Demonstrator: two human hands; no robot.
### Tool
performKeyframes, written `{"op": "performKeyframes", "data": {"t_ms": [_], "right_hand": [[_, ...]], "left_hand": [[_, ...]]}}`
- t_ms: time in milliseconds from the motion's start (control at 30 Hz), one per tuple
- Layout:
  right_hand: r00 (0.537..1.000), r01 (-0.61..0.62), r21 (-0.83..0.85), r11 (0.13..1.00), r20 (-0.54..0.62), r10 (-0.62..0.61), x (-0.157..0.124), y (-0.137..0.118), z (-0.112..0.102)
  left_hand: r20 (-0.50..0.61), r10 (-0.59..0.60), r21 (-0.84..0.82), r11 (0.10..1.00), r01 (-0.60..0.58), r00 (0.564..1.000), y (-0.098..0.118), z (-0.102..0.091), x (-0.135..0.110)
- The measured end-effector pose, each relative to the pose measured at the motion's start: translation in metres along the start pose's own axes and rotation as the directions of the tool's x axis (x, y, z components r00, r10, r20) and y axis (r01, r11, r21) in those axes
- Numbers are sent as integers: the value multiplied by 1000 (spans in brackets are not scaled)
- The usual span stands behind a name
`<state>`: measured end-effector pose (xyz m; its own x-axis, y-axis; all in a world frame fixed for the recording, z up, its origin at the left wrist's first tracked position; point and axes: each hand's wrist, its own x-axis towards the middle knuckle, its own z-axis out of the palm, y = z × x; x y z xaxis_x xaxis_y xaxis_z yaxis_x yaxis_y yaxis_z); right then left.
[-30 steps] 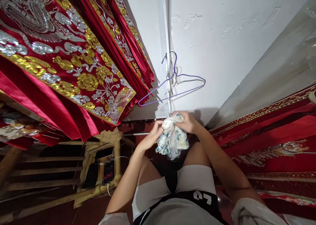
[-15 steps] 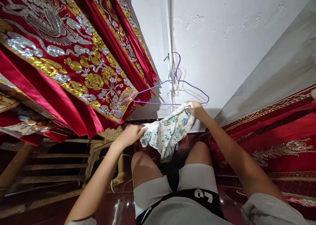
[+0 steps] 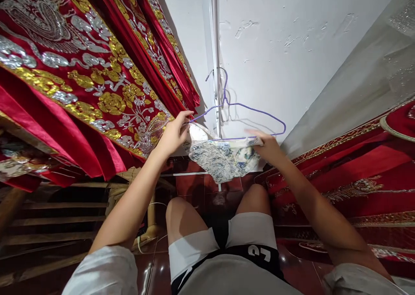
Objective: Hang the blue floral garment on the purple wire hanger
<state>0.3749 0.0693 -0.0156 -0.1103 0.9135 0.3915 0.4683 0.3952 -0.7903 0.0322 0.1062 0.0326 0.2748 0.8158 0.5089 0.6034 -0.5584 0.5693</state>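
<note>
A small cloth with a blue and yellow flower print [image 3: 223,159] is stretched out just under the bottom bar of a purple wire hanger [image 3: 246,113], which hangs from a white pipe on the wall. My left hand [image 3: 175,133] is closed on the cloth's left end, beside the hanger's left tip. My right hand [image 3: 267,146] pinches the cloth's right end near the hanger's right corner. My knees show below the cloth.
Red drapes embroidered in gold and silver [image 3: 84,83] hang close on the left. More red embroidered fabric [image 3: 356,174] lies on the right. A white wall [image 3: 285,49] stands ahead. Wooden slatted furniture [image 3: 65,217] and a dark red tiled floor are at lower left.
The cloth was bunched between both hands a second ago; they have since pulled it apart and lifted it up to the hanger's bottom bar. My left hand rose to the hanger's left tip.
</note>
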Motion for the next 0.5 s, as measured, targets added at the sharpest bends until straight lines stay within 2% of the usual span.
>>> {"op": "performKeyframes", "data": {"t_ms": [33,100,167,267,367,433,500], "right_hand": [[993,-9,-15,1000,-115,7,0,2,-3],[950,-47,-47,998,-311,30,5,10,-13],[929,-75,-71,995,-367,44,12,17,-28],[965,-129,-60,990,-236,111,20,21,-52],[975,-224,76,972,33,222,18,14,-65],[967,-249,220,943,116,228,14,11,-59],[980,-200,287,937,62,191,11,11,-40]], "left_hand": [[9,8,9,1000,-8,1000,-2,3,0],[34,39,48,998,-40,999,-6,6,0],[16,76,72,994,-77,997,-7,6,0],[-107,94,87,993,-85,990,-9,-1,1],[-250,0,90,996,24,968,-16,-10,0],[-239,-95,63,992,113,966,-20,-11,-1],[-169,-121,34,991,128,978,-21,-6,0]]}}
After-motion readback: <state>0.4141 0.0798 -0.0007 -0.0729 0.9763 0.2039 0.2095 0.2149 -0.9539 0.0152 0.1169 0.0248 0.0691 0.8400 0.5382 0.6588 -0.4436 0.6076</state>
